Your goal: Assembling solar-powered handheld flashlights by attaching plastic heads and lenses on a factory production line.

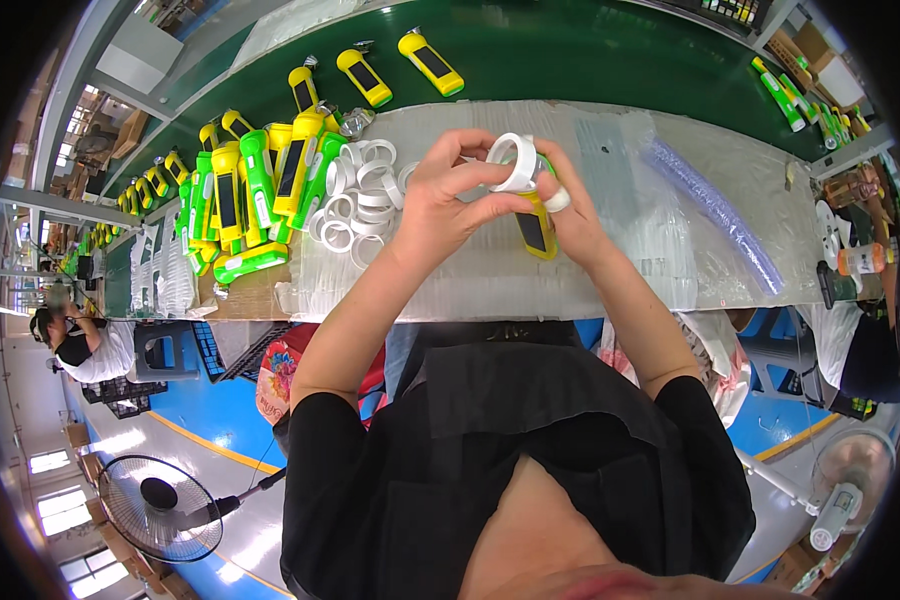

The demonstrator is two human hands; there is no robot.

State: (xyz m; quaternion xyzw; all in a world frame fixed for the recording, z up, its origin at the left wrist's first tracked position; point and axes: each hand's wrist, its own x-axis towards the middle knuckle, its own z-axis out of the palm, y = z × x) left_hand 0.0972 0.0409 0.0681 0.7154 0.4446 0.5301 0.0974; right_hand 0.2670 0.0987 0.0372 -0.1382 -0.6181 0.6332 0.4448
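Observation:
Over the middle of the table, both my hands meet at one yellow flashlight (537, 232) with a dark panel on its side. My left hand (440, 195) pinches a white ring (513, 163) at the flashlight's head end. Closed around the flashlight is my right hand (573, 215), with a white covering on one fingertip. The ring sits at or around the clear head; how far it is on, I cannot tell. Left of my hands lies a pile of loose white rings (338, 236). Beyond it is a heap of yellow and green flashlights (227, 200).
A green conveyor belt (570, 50) runs along the far side, carrying more yellow flashlights (363, 78). A roll of clear bubble wrap (715, 212) lies at the right. Green flashlights (778, 95) sit far right. A fan (160, 505) stands behind left, and another person (90, 350) sits far left.

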